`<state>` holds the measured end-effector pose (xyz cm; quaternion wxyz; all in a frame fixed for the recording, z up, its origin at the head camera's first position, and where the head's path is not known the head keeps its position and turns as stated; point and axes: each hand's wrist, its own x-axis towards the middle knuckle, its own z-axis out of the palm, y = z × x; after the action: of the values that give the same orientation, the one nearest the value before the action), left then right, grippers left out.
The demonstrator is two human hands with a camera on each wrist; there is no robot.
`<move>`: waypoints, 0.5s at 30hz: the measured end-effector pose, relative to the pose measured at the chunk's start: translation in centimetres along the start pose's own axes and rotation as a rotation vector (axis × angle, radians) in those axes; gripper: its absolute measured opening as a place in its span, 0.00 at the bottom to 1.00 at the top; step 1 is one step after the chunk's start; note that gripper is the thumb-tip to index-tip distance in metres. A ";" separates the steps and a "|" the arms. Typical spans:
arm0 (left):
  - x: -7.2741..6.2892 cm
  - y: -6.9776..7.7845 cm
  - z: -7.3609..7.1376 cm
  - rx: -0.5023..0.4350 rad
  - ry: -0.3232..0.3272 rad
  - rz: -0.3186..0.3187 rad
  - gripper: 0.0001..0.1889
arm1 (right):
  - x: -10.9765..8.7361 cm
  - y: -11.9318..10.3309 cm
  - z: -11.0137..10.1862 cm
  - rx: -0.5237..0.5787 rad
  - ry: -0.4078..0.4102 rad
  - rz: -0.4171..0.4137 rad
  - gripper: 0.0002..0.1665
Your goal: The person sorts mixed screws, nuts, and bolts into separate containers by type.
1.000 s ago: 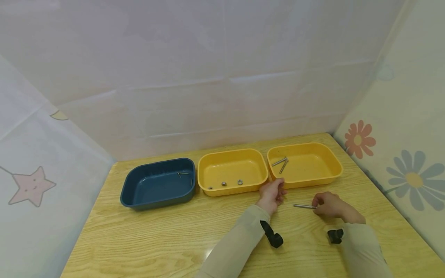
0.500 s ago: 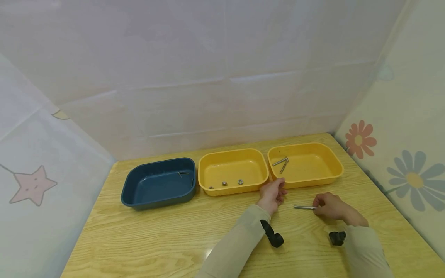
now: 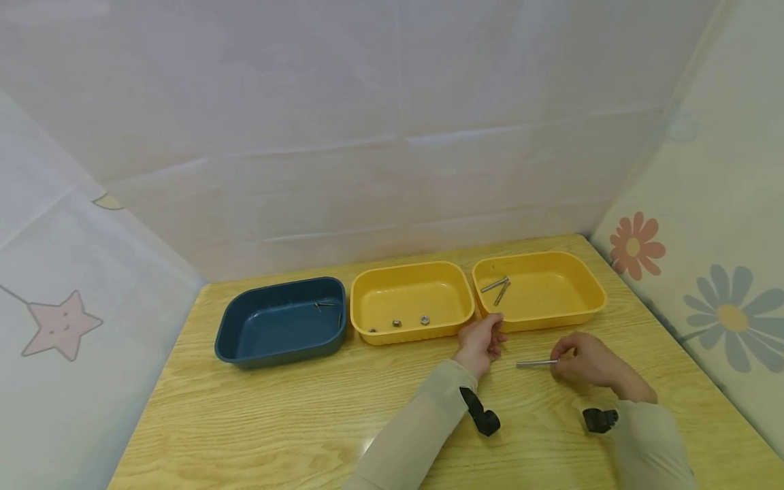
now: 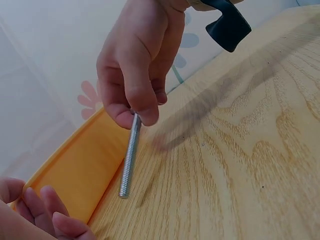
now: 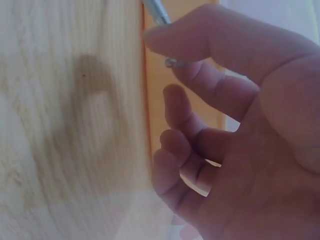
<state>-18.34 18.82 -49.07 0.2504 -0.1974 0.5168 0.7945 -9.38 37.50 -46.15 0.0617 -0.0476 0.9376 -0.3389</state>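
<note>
My right hand (image 3: pixel 584 359) pinches a silver threaded bolt (image 3: pixel 534 363) between thumb and forefinger, over the wooden table in front of the right yellow tray. In the left wrist view the bolt (image 4: pixel 129 160) slants down, its threaded end free. The right wrist view shows part of the bolt (image 5: pixel 157 11) beyond the thumb; the other fingers of the right hand (image 5: pixel 225 110) are loosely bent. My left hand (image 3: pixel 478 344) holds the near left corner of the right yellow tray (image 3: pixel 557 320) at its rim. Two similar bolts (image 3: pixel 501 292) lie inside that tray.
A middle yellow tray (image 3: pixel 412 267) holds nuts (image 3: pixel 425 320) along its near side. Left of it stands a dark blue tray (image 3: pixel 278 357) with a few thin screws (image 3: pixel 324 305). Fabric walls enclose the wooden table (image 3: pixel 263 422) at the back and sides.
My right hand has shifted slightly and its wrist has moved a little right, with the bolt still pinched. The left hand stays at the tray's corner.
</note>
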 end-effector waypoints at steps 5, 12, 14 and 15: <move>0.0 0.1 0.0 -0.003 0.001 -0.001 0.05 | -0.1 -0.4 -0.5 -0.002 0.039 -0.019 0.02; -0.1 0.1 0.0 -0.001 0.005 -0.002 0.05 | -0.1 -0.4 -0.7 -0.028 0.091 -0.039 0.03; 0.0 0.1 0.0 -0.001 0.006 -0.002 0.05 | -0.1 -0.4 -0.7 -0.041 0.103 -0.045 0.03; 0.0 0.0 0.0 -0.001 0.007 -0.002 0.05 | -0.1 -0.4 -0.8 -0.043 0.106 -0.047 0.03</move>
<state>-18.36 18.75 -49.05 0.2495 -0.2007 0.5171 0.7938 -9.37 37.71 -45.32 0.0030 -0.0532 0.9452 -0.3222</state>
